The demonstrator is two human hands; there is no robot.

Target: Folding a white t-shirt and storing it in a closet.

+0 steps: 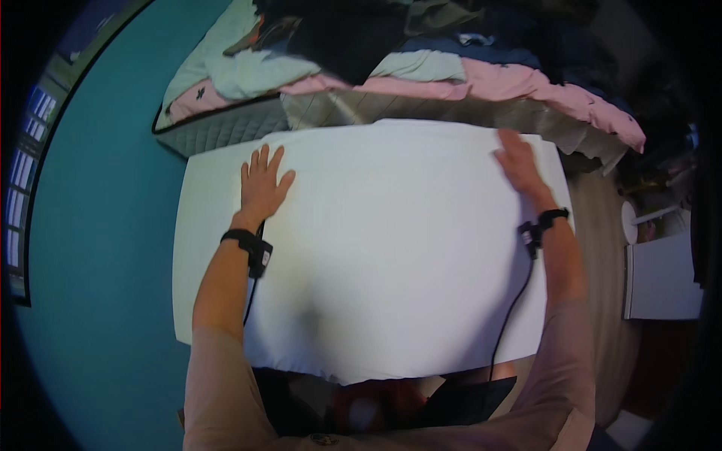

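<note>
Before me is a table covered by a white cloth (pixel 395 237), with slight wrinkles along its near edge. My left hand (pixel 263 185) lies palm down on the left part of the cloth, fingers spread towards the far edge. Near the far right corner, my right hand (pixel 520 164) rests on the cloth, slightly blurred, its thumb apart from the fingers. Neither hand holds anything. A black strap with a small device (pixel 259 255) is on my left wrist, and a similar strapped device (pixel 530 234) is on my right. Black cables run from both towards my body.
Beyond the table's far edge stands a mattress (pixel 231 127) with pink bedding (pixel 502 79), a pale quilt (pixel 259 73) and heaped dark clothes (pixel 350 39). A teal wall (pixel 107 214) borders the left side. To the right are a wooden floor (pixel 601 253) and a white cabinet (pixel 660 279).
</note>
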